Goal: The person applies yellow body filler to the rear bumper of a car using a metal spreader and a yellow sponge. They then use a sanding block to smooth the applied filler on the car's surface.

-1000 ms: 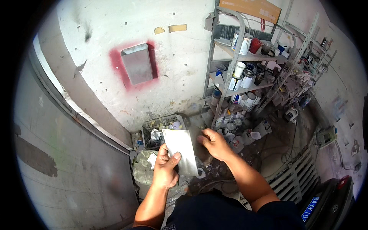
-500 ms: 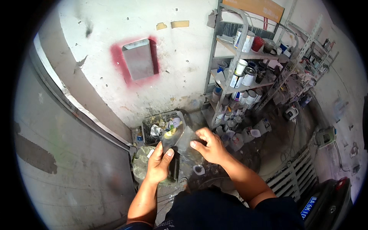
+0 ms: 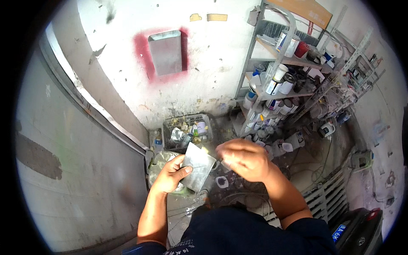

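My left hand (image 3: 172, 173) grips a flat, grey, roughly rectangular sheet (image 3: 198, 166), its thumb on top and fingers underneath. The sheet tilts in front of my body and catches bright light. To its right, my right hand (image 3: 245, 158) hovers close by, palm side turned down and fingers bent. Motion smears those fingertips, so I cannot make out whether anything is between them. Below and beyond the sheet stands a grey plastic basket (image 3: 207, 120) filled with crumpled scraps and foil.
A metal rack (image 3: 267, 97) with paint cans stands at the right. On the white wall hangs a grey metal box (image 3: 166, 54) edged with red paint. A rounded, stained container (image 3: 158, 162) sits below the basket. Slatted grating (image 3: 325, 193) and a dark car's rear (image 3: 361, 231) are lower right.
The sheet in my left hand has turned from dark to brightly lit. My right hand has come away from it, moving right. The view has shifted slightly, so the wall and rack appear displaced.
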`<state>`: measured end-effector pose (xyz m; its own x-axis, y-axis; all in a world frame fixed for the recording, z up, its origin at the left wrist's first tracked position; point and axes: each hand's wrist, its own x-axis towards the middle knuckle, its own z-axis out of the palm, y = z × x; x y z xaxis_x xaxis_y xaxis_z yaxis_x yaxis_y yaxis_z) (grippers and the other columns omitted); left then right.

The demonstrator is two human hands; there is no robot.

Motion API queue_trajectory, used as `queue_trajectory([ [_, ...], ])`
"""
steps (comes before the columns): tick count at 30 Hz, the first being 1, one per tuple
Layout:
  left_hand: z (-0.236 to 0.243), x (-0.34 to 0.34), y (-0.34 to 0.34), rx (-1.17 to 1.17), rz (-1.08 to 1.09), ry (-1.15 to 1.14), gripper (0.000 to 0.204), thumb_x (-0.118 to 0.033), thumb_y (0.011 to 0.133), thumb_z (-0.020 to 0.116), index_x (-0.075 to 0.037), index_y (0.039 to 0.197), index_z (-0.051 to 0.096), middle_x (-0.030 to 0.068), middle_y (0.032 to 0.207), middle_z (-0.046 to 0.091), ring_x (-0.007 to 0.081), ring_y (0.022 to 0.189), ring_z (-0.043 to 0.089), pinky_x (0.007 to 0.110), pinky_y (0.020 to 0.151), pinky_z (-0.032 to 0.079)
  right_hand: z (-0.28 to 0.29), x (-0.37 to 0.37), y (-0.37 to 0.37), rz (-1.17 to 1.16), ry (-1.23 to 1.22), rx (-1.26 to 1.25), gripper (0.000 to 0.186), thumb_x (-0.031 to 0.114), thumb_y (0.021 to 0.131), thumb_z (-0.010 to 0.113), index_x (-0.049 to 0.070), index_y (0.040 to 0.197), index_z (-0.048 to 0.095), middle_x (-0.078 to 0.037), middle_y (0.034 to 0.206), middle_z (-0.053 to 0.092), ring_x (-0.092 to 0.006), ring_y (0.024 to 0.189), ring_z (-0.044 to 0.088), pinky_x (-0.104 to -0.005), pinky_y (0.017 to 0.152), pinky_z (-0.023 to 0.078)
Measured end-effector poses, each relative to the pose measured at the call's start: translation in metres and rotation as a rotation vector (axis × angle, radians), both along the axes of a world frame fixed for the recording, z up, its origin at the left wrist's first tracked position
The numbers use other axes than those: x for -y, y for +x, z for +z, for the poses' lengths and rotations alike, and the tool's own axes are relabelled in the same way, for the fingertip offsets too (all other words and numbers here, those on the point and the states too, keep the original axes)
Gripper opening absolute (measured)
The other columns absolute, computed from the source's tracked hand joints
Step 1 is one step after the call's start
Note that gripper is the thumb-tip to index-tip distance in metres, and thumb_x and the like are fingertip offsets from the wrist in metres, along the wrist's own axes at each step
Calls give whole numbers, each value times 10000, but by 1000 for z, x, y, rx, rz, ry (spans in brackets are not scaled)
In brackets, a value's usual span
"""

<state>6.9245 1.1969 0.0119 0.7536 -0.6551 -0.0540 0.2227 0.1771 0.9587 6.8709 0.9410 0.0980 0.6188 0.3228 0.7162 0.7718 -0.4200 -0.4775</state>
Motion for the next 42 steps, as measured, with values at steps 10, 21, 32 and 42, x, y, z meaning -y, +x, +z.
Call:
queue_trajectory([
  [10,-23,-5,-11,10,42,83,256,2,882,581,8,1137,561,-28,934,573,23,795,450,190,674,365,-84,7,14,25,-291,-161,349,-39,777,583,22,1118,625,-116,1105,618,-289,1033,583,-368,898,482],
  [21,-46,-3,1,474,283,654,235,-57,857,569,-28,1088,594,233,833,641,368,789,652,384,692,500,-144,-14,47,-227,105,-859,385,95,870,624,-19,1220,512,-154,1077,645,-194,1013,618,-308,864,469],
  [32,-160,-93,-2,-307,399,572,322,-53,848,552,33,1157,521,158,978,639,226,875,611,319,774,461,-238,20,94,-678,-343,-755,317,163,836,566,57,1134,547,-209,934,644,-401,879,609,-484,747,473],
  [42,-118,-18,43,-817,136,-668,507,-290,871,448,-36,1310,456,47,835,523,161,689,475,316,660,371,-160,-16,78,-339,510,-1151,373,125,888,614,-22,1211,499,-17,972,596,-60,863,528,-241,783,435],
])
